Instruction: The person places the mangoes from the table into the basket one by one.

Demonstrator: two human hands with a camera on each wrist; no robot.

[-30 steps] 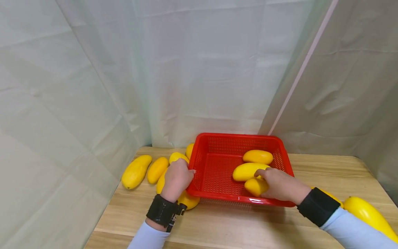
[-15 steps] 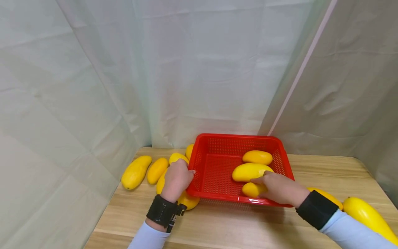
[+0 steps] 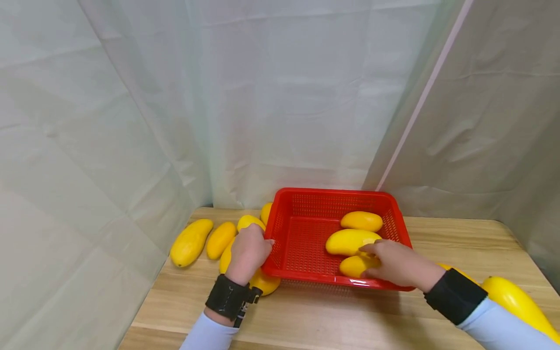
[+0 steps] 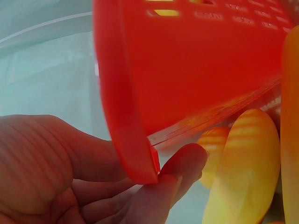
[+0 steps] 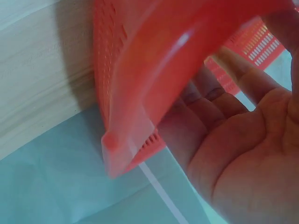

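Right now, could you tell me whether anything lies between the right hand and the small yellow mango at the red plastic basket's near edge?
Nothing visible does: the right hand already rests on the small yellow mango inside the red plastic basket.

The head view looks down from afar; both wrist views sit close under the fingers, sharing the red basket [image 3: 306, 243].

the basket [image 3: 302, 238] is shiny red plastic with lots of little holes. the mangoes [image 3: 352, 241] look smooth and glossy yellow. the table [image 3: 306, 316] is pale wood with a matt grain. the curtain [image 3: 262, 97] at 12 o'clock is soft, creased cloth.
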